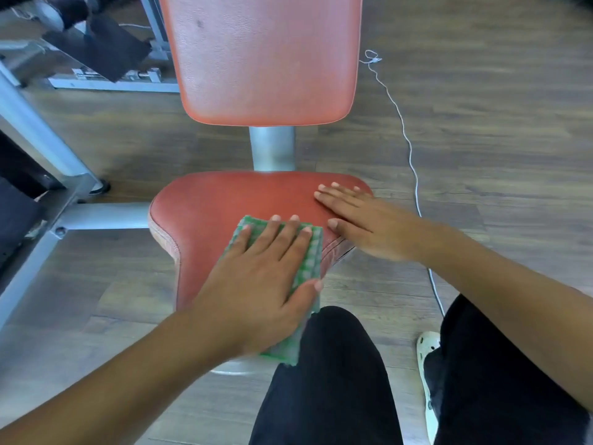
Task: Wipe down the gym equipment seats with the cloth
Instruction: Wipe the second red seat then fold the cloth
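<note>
A red padded seat stands in front of me, with a red backrest above it on a grey metal post. My left hand lies flat with straight fingers on a green and white checked cloth, pressing it onto the seat's near middle. The cloth hangs over the seat's front edge. My right hand rests flat with spread fingers on the seat's right side, holding nothing.
A grey metal frame of the machine runs along the left, with black pads behind it. A white cord trails over the wooden floor at the right. My dark-trousered legs and a white shoe are below.
</note>
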Motion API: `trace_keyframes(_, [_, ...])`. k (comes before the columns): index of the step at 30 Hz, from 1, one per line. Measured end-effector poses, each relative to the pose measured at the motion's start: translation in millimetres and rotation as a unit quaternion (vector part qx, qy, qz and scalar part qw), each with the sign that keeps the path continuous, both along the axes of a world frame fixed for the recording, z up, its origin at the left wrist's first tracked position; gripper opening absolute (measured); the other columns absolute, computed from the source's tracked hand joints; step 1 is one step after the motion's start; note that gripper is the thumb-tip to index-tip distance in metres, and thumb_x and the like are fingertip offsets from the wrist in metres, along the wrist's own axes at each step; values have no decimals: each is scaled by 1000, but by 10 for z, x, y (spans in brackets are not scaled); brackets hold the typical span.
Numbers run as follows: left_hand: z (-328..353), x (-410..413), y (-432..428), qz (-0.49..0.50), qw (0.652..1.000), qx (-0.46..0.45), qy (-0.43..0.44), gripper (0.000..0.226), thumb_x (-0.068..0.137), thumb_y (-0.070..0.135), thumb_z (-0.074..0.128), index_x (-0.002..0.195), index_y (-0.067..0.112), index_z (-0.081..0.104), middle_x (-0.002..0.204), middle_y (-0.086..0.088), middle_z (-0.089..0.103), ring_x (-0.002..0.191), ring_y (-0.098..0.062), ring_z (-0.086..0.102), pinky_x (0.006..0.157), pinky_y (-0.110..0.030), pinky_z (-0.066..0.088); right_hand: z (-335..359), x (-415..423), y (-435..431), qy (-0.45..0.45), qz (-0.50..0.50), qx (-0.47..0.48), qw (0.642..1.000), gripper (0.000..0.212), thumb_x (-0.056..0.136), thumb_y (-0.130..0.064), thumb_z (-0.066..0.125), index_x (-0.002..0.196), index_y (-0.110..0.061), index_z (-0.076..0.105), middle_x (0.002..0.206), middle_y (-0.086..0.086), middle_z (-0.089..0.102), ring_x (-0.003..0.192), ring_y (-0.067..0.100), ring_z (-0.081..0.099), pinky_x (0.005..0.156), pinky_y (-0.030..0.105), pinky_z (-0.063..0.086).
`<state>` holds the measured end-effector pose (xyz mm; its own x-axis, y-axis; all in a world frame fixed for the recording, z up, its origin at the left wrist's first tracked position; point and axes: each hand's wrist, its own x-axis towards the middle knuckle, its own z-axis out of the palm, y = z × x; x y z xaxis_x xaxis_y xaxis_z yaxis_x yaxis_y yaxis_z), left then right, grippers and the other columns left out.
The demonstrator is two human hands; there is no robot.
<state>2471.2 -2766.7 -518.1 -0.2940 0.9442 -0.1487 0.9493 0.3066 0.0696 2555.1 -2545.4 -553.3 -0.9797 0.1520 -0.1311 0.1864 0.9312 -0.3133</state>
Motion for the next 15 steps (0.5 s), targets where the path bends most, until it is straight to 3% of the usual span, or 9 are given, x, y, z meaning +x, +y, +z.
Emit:
trace_keyframes(2, [51, -30, -69, 3, 999, -44, -14, 86, 67, 71, -10, 142, 33, -31, 150, 4, -38, 135, -11, -39, 115, -39, -19, 39, 14, 153, -21, 35, -15, 999, 63, 99, -52, 25, 154, -25, 7, 161, -9, 0, 145, 2, -8, 118, 26, -8])
trace_keyframes(6, [146, -108, -73, -3, 989, -140, -43, 87, 56, 82, -5, 119, 45, -51, 136, 4, -54, 122, -7, -53, 109, -32, -28, 55, 34, 422, -36, 85, -10, 996, 88, 81, -74, 32, 153, -31, 5, 160, -12, -2, 145, 2, -10, 120, 31, -7])
trace_keyframes(10, [88, -81, 40, 7, 996, -94, -3, 95, 50, 90, -21, 127, 41, -44, 145, 6, -42, 133, -9, -40, 114, -31, -19, 4, 41, 559, -24, 122, 23, 992, 103, 75, -82, 41, 153, -29, -1, 160, -11, -4, 146, 6, -11, 118, 29, -7])
trace_keyframes(15, [-27, -12, 511, 72, 991, -104, 34, 111, 58, 85, -2, 146, 22, -26, 158, -9, -19, 146, -25, -16, 118, -46, -5, -39, 58, 647, -14, 130, 44, 990, 111, 77, -73, 55, 153, -18, -5, 161, -2, -7, 145, 5, -11, 115, 25, -10])
